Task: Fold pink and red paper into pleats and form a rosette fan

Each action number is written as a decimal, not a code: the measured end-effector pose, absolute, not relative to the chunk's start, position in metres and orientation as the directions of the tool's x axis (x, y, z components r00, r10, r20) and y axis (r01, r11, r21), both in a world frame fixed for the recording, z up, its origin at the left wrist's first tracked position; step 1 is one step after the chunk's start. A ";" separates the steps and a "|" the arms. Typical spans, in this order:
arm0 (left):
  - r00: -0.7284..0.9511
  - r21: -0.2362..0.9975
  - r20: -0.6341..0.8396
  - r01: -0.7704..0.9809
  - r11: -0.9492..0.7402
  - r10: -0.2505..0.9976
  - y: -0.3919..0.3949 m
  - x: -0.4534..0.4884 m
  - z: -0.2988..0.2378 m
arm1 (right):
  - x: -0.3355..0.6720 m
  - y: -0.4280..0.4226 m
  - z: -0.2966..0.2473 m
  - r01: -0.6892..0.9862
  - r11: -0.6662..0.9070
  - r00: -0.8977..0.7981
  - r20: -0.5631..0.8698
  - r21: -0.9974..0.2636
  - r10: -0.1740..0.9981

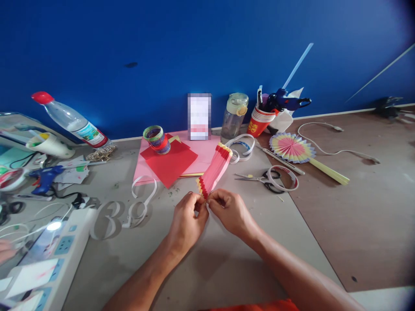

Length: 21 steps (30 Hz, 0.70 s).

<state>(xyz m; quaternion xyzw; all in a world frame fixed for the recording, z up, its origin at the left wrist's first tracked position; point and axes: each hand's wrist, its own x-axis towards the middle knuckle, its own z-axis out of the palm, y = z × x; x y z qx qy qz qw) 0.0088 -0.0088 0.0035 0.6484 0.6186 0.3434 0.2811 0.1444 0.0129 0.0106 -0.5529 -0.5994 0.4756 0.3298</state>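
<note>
Near the middle of the table (240,259): both my hands are on one pleated paper strip (218,166), red and pink with pale yellow edging, its far end angled away and a bit to the right.
Left hand (188,216): thumb and index pinching the strip's near end, other fingers curled in.
Right hand (231,211): same deal, pinching just beside the left one. Can't tell how many folds each pinch has caught, my fingers are in the way.
Step in hand: looks to me like gathering or creasing the folds at that near end.
Next move: I'd say it calls for a snug pinch and some evening-up of the folds, since pleats like these probably want to spring open.
Round pleated fan (292,148): far right, well apart from my hands, yellow handle pointing near and right. Handy for comparing pleats, honestly.
Scissors (259,178): right of the strip, lying flat, nobody's holding them.
Red paper (175,162): left and far of my hands, on top of pink paper (205,151).
</note>
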 end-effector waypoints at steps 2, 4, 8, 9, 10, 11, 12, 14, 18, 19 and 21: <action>0.008 0.773 0.122 0.626 -0.100 0.993 -0.009 0.009 0.004 | 0.144 0.013 0.010 0.373 -0.036 -0.170 -0.106 -0.927 0.980; 0.015 0.759 0.154 0.638 -0.128 0.988 -0.009 0.009 0.004 | 0.143 0.013 0.010 0.409 0.004 -0.159 -0.067 -0.913 0.985; 0.023 0.742 0.192 0.650 -0.161 0.981 -0.009 0.009 0.004 | 0.140 0.013 0.009 0.449 0.048 -0.135 -0.015 -0.892 0.991; 0.025 0.743 0.193 0.649 -0.163 0.981 -0.009 0.009 0.005 | 0.140 0.013 0.008 0.447 0.046 -0.129 -0.013 -0.893 0.992; 0.025 0.746 0.191 0.646 -0.162 0.981 -0.009 0.009 0.005 | 0.140 0.012 0.008 0.440 0.038 -0.126 -0.020 -0.897 0.992; 0.023 0.752 0.183 0.641 -0.155 0.983 -0.009 0.009 0.005 | 0.140 0.012 0.008 0.425 0.022 -0.126 -0.035 -0.905 0.991; 0.019 0.758 0.175 0.635 -0.147 0.984 -0.009 0.009 0.005 | 0.141 0.012 0.008 0.405 0.002 -0.132 -0.057 -0.914 0.990; 0.012 0.767 0.161 0.628 -0.132 0.987 -0.009 0.009 0.005 | 0.142 0.012 0.007 0.360 -0.039 -0.153 -0.101 -0.932 0.983; 0.015 0.756 0.184 0.637 -0.151 0.983 -0.009 0.009 0.004 | 0.143 0.011 0.008 0.338 -0.043 -0.167 -0.104 -0.940 0.980; 0.017 0.750 0.193 0.642 -0.158 0.981 -0.010 0.009 0.004 | 0.143 0.011 0.009 0.351 -0.028 -0.160 -0.089 -0.936 0.983; 0.018 0.744 0.199 0.648 -0.163 0.980 -0.010 0.009 0.005 | 0.141 0.011 0.010 0.374 -0.002 -0.144 -0.061 -0.927 0.988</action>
